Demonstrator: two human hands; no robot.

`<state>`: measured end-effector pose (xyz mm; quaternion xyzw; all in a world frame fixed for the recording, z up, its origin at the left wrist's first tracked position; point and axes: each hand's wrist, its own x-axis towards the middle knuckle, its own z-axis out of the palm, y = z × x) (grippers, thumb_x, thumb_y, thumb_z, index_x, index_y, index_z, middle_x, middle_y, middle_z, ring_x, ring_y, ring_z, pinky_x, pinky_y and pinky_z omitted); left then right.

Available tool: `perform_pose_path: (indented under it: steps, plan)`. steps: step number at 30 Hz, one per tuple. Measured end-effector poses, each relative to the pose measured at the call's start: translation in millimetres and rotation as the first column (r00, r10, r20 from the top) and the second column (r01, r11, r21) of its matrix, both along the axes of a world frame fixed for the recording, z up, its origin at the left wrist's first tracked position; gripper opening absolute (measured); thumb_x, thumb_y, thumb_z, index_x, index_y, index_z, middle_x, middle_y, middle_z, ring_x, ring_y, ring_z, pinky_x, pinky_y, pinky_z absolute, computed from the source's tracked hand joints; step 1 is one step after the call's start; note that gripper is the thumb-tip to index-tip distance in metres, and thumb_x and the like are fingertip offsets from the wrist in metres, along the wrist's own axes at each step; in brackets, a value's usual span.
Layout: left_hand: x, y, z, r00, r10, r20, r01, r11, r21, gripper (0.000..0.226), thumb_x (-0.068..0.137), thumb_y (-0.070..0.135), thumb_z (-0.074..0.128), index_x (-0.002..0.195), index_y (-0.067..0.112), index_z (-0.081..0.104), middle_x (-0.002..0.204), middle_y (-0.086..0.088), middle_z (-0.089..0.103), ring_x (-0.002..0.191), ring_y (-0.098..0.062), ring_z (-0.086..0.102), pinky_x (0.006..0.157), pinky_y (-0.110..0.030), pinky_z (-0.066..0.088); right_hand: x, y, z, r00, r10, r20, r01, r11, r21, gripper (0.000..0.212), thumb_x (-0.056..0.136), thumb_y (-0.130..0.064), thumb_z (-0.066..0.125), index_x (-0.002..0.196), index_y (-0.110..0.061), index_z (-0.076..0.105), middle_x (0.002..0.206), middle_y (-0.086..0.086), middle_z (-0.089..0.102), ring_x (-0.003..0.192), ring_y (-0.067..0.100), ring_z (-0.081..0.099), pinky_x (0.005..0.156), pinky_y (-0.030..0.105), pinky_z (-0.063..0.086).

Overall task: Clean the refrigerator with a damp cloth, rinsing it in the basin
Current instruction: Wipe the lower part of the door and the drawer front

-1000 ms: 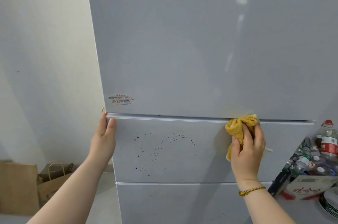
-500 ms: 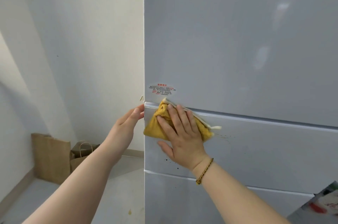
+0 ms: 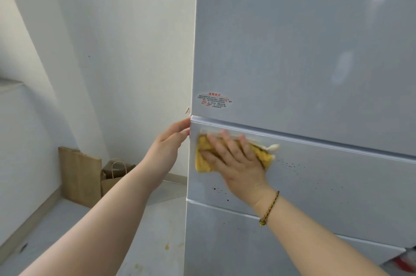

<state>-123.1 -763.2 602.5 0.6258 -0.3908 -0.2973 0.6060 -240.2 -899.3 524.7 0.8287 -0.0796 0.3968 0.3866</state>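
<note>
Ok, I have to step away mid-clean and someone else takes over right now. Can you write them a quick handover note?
Left hand: open, fingertips on the left edge of the middle drawer of the fridge.
Right hand: flat, pressing the yellow cloth on that drawer's top left corner.
Done: cannot tell how much is clean.
Left: dark specks right of the cloth and below it. The basin is out of view; rinse there.

Yellow cloth (image 3: pixel 203 159) lying flat on the pale grey refrigerator (image 3: pixel 304 50), at its middle drawer's (image 3: pixel 337 176) upper left corner, dark specks (image 3: pixel 215 189) dotting that drawer
</note>
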Motion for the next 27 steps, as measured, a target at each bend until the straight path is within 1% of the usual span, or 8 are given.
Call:
perform_pose_path:
  steps: [2, 4, 9, 13, 16, 19, 23, 27]
  plan:
    - [-1, 0, 0, 1.0, 0.008, -0.007, -0.008, 1.0, -0.015, 0.034, 0.094, 0.013, 0.034, 0.103, 0.039, 0.054, 0.114, 0.019, 0.057, 0.117, -0.004, 0.047, 0.094, -0.02, 0.035, 5, 3, 14, 0.987, -0.015, 0.163, 0.002, 0.997, 0.08, 0.044, 0.085, -0.013, 0.042, 0.128, -0.023, 0.04, 0.144, 0.005, 0.026, 0.141, 0.029, 0.003, 0.115, 0.042, -0.001]
    - [-1, -2, -2, 1.0, 0.018, -0.014, -0.018, 0.999, -0.026, 0.034, 0.094, 0.013, 0.035, 0.097, 0.041, 0.055, 0.109, 0.022, 0.057, 0.111, -0.001, 0.049, 0.087, -0.013, 0.037, 15, 8, 15, 0.969, -0.035, 0.246, -0.001, 0.99, 0.143, 0.046, 0.084, -0.018, 0.045, 0.129, -0.023, 0.039, 0.155, 0.006, 0.004, 0.143, 0.026, -0.006, 0.116, 0.043, -0.003]
    - [6, -5, -2, 0.999, 0.043, -0.002, -0.043, 0.999, -0.006, 0.046, 0.09, -0.001, 0.028, 0.094, 0.034, 0.058, 0.098, 0.019, 0.061, 0.085, 0.018, 0.055, 0.062, 0.004, 0.04, 33, 17, -28, 0.989, -0.04, 0.141, 0.021, 0.991, 0.134, 0.044, 0.088, -0.024, 0.032, 0.132, -0.022, 0.032, 0.153, 0.01, -0.017, 0.142, 0.028, -0.012, 0.116, 0.043, -0.007]
    - [2, -6, -1, 0.998, 0.062, 0.018, -0.062, 0.998, -0.005, 0.052, 0.088, -0.005, 0.026, 0.098, 0.037, 0.054, 0.101, 0.024, 0.056, 0.093, 0.015, 0.051, 0.089, -0.013, 0.034, 15, 9, -65, 0.983, 0.042, -0.178, -0.035, 0.998, 0.045, 0.059, 0.075, -0.006, 0.031, 0.133, -0.017, 0.03, 0.154, 0.013, -0.015, 0.141, 0.027, -0.017, 0.116, 0.039, -0.011]
    - [-9, -6, -7, 0.991, 0.112, 0.075, -0.114, 0.993, 0.03, 0.049, 0.092, -0.001, 0.029, 0.121, 0.036, 0.041, 0.119, 0.019, 0.048, 0.108, 0.005, 0.045, 0.096, -0.02, 0.025, 4, 6, -60, 0.963, 0.056, -0.263, -0.052, 0.998, 0.021, 0.058, 0.073, -0.005, 0.028, 0.13, -0.016, 0.031, 0.147, 0.005, 0.018, 0.14, 0.028, -0.019, 0.116, 0.039, -0.008]
    - [-26, 0, -25, 0.942, 0.209, 0.264, -0.213, 0.977, -0.014, 0.057, 0.092, -0.001, 0.037, 0.137, 0.031, 0.026, 0.143, 0.017, 0.022, 0.133, 0.0, 0.021, 0.106, -0.016, 0.016, -9, 0, -39, 0.991, 0.052, -0.122, -0.045, 0.997, 0.063, 0.049, 0.081, -0.009, 0.032, 0.129, -0.019, 0.035, 0.155, 0.009, 0.002, 0.142, 0.026, -0.013, 0.116, 0.041, -0.006]
    - [-43, 0, -46, 0.889, 0.131, 0.44, -0.117, 0.991, -0.059, 0.052, 0.093, 0.018, 0.042, 0.116, 0.055, 0.013, 0.131, 0.037, 0.005, 0.129, 0.013, 0.005, 0.107, -0.012, 0.009, -25, -9, -32, 0.979, -0.036, 0.202, 0.013, 0.993, 0.118, 0.041, 0.089, -0.02, 0.043, 0.129, -0.023, 0.039, 0.156, 0.003, -0.005, 0.144, 0.023, 0.0, 0.117, 0.043, -0.001]
    - [-40, -4, -52, 0.883, 0.081, 0.462, -0.092, 0.996, 0.001, 0.053, 0.093, 0.026, 0.041, 0.114, 0.059, 0.005, 0.124, 0.046, -0.006, 0.126, 0.019, -0.002, 0.105, -0.007, 0.004, -15, -1, -68, 0.967, -0.075, 0.243, 0.025, 0.979, 0.201, 0.044, 0.09, -0.023, 0.034, 0.133, -0.02, 0.025, 0.156, 0.006, -0.008, 0.143, 0.025, -0.004, 0.116, 0.043, -0.004]
